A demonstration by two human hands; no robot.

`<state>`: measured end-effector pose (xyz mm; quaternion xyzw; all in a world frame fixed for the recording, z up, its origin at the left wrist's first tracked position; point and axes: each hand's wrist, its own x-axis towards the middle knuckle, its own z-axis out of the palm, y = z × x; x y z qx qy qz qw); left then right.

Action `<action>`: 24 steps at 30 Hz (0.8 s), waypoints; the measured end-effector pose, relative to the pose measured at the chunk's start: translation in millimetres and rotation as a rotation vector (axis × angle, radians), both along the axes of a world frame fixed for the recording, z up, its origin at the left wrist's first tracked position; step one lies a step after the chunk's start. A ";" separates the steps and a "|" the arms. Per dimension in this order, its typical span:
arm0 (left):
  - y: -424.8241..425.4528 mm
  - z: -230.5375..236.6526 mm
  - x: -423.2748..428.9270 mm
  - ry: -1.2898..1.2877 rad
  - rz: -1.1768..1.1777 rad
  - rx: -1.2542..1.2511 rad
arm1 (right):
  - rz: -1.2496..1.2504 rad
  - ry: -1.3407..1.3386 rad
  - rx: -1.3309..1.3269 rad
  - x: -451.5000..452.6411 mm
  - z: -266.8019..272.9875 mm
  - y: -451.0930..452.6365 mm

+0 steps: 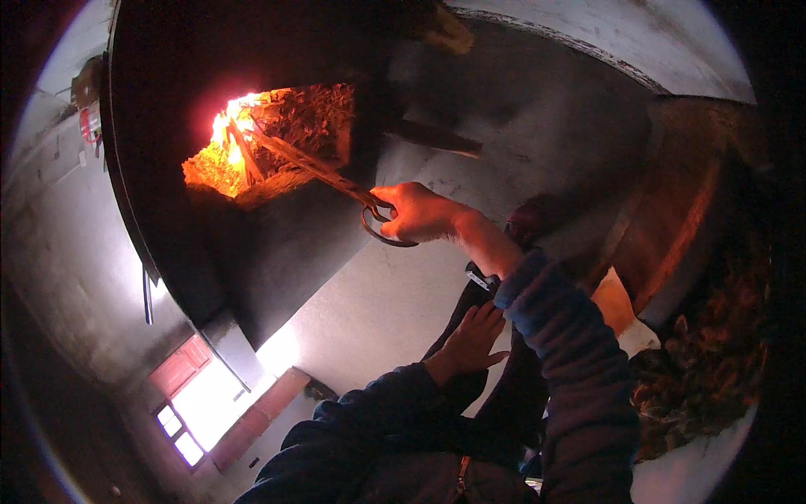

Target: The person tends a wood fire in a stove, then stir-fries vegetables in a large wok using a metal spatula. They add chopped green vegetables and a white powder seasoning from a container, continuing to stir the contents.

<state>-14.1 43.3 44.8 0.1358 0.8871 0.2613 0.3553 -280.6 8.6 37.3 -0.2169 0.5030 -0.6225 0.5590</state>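
My right hand [419, 213] grips the looped handle of metal fire tongs [373, 213], held out in front of the stove. Their far end reaches into the firebox opening [343, 142], where it merges with a thin piece of wood [286, 150] in the glow; whether the jaws hold that wood is hard to tell. Bright flames [236, 120] rise at the left of the opening, over glowing embers and ash. My left hand [469, 340] holds nothing and rests, fingers apart, on my dark-trousered leg.
A dark piece of wood [434, 137] lies on the floor right of the firebox. Farther right are a brown plank-like surface [674, 208], a pale sheet [620, 309] and a heap of dry plant material [699, 378]. A bright doorway [211, 403] stands at lower left.
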 end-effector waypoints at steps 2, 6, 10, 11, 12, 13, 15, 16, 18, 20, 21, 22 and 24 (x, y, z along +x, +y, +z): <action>1.1 -0.3 0.9 -0.009 -0.016 -0.004 | 0.010 -0.038 -0.024 1.0 -4.4 2.4; 1.9 -1.2 2.2 -0.112 -0.048 -0.025 | -0.024 -0.020 -0.127 -0.9 -15.0 6.1; 3.6 -1.0 3.1 -0.047 -0.029 -0.015 | 0.034 -0.028 -0.116 -11.9 -14.6 19.1; 4.0 -0.8 3.2 -0.041 -0.028 -0.017 | 0.046 -0.049 -0.151 -15.0 -11.9 23.9; 4.1 -0.5 3.4 -0.035 -0.023 -0.015 | 0.076 -0.051 -0.132 -18.0 -8.8 29.8; 4.2 -0.3 3.6 -0.039 -0.029 -0.022 | 0.092 -0.042 -0.137 -20.2 -5.4 35.2; 4.0 -0.3 4.1 -0.056 -0.028 -0.027 | 0.069 -0.041 -0.159 -19.1 2.2 46.6; 3.9 -0.6 4.5 -0.054 -0.038 -0.029 | 0.043 -0.034 -0.216 -16.9 5.2 50.8; 3.4 -1.1 5.2 -0.061 -0.045 -0.032 | 0.020 0.004 -0.225 -10.5 9.6 55.8; 2.6 -1.3 5.8 -0.043 -0.035 -0.028 | -0.036 0.000 -0.256 -2.1 11.9 59.3; 2.3 -1.3 5.9 -0.058 -0.040 -0.031 | -0.029 -0.028 -0.220 2.1 12.4 61.2; 1.9 -1.1 6.1 -0.033 -0.030 -0.021 | -0.023 -0.056 -0.183 6.4 13.0 64.2; 1.4 -0.6 6.2 -0.044 -0.033 -0.017 | -0.052 -0.142 -0.208 14.6 14.1 75.1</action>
